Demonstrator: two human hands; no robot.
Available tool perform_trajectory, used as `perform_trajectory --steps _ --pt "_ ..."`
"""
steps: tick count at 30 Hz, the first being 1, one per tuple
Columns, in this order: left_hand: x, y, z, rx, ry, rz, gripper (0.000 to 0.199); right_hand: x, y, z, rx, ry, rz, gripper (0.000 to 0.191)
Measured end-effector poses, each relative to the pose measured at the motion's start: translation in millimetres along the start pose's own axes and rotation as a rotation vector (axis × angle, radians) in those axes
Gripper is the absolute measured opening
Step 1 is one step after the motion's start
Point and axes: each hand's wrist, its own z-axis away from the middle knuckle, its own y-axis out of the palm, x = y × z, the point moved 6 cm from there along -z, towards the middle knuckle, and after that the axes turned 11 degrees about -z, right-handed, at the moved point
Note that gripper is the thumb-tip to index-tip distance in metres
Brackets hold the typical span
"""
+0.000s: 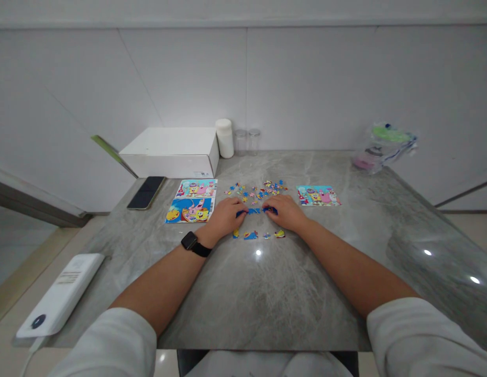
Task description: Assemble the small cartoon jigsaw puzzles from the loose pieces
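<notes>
A strip of joined blue jigsaw puzzle pieces (254,211) lies flat on the grey table between my hands. My left hand (227,215), a black watch (196,244) on its wrist, has its fingertips closed at the strip's left end. At the right end, my right hand (285,211) has curled fingers on the strip as well. Loose puzzle pieces (263,192) are scattered just beyond my hands. Nearer to me lie a few small joined clusters, among them a blue one (250,235) and a yellow one (280,233). My fingertips partly hide the strip's ends.
A picture sheet (192,201) lies left of my hands, a completed-looking picture card (318,196) to the right. Farther left are a phone (146,192) and a white box (170,152). Behind stand a white bottle (224,139) and two clear jars (247,142). A plastic bag (385,146) sits back right.
</notes>
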Motion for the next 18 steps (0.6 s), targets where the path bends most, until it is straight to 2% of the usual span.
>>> perform_trajectory --steps 18 --pt "-0.9 8.0 -0.7 0.011 0.003 0.003 0.026 4.5 4.3 -1.1 -0.014 -0.042 -0.038 0.014"
